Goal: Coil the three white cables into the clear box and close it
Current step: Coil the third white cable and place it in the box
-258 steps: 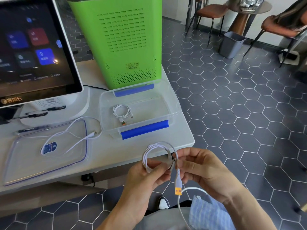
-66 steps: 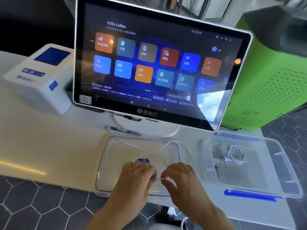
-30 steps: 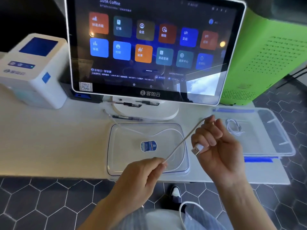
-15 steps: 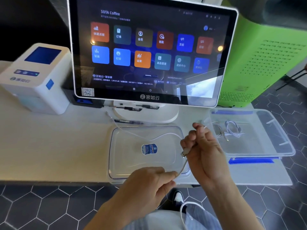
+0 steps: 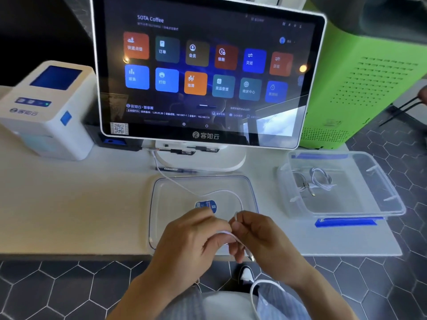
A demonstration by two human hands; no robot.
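left hand [image 5: 196,236], right hand [image 5: 261,236] pinching cable [image 5: 227,192] (white)

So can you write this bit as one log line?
step: coiling last cable | left hand + right hand: pinching it over lid | box: open, coiled cables inside

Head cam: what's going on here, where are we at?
A person is working bare-handed at a white counter in front of a touchscreen terminal. Both hands, left hand and right hand, pinch a white cable that trails across the clear lid lying flat on the counter; it looks like the start of a coil. The clear box sits open to the right with coiled cables already inside. Lid not on yet.
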